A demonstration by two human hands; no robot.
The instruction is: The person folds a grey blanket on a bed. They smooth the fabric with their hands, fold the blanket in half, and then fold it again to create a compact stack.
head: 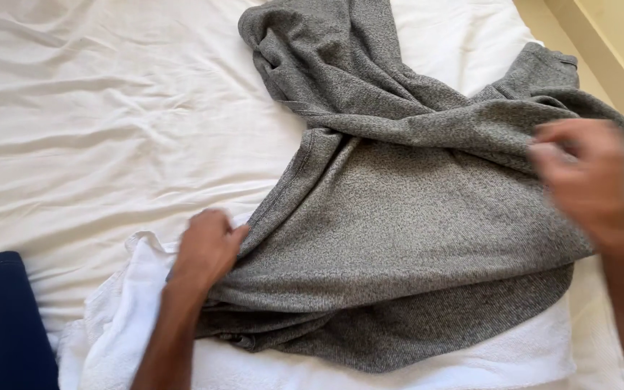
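A grey knit garment (406, 217) lay spread over the middle and right of the frame. It was speckled, dark and light grey mixed, and looked soft and thick. It was not flat. One long part ran up to the top middle of the frame and was twisted and bunched there. Another part went to the upper right and ended in a folded cuff or hem. The lower part was wide, with a second layer showing under its bottom edge. A seam ran down its left side.

The left hand (207, 249) was at the lower left of the garment. Its fingers were curled shut, pinching the grey edge. The right hand (586, 177) was at the right side of the frame, over the garment. It was blurry. Its fingers looked bent, but I could not tell if it held the cloth or only touched it.

Under the bottom of the garment lay a white towel (139, 303). It stuck out at the lower left, just under the left wrist, and ran along the bottom of the frame. The garment covered most of it.

All of this rested on a white bed sheet (95, 123), which was wrinkled and filled the left and top of the frame. A dark blue cloth (1, 325) sat in the lower left corner. A pale yellow floor (615, 43) showed at the upper right corner.
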